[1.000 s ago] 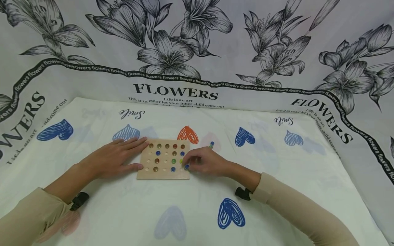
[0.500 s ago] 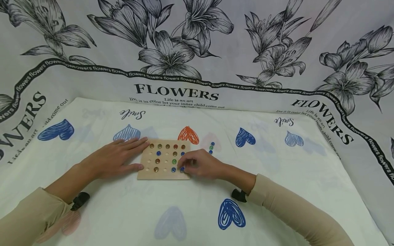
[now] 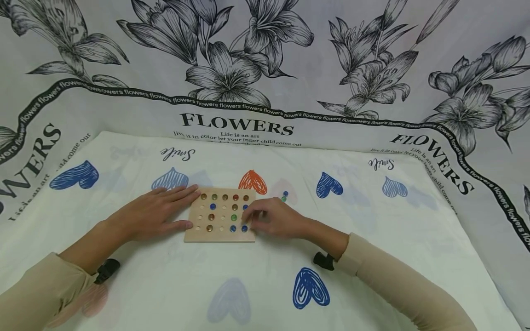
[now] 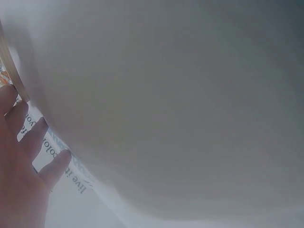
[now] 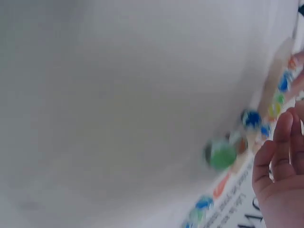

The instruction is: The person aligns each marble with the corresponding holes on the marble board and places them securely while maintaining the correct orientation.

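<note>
- Wooden board (image 3: 219, 236): lies right of left hand (image 3: 151, 214), whose straight fingers touch it.
- Blue corner marble (image 3: 244, 228): nearer right hand (image 3: 278, 218); fingers curled, grip cannot be determined.

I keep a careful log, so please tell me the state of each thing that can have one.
Cloth: spread out
Board: flat, partly filled
Board marbles: in holes
Loose marbles: on cloth, off board
Left hand: fingers extended, at board's left edge
Right hand: fingers bent, at board's right edge; grip unclear
</note>
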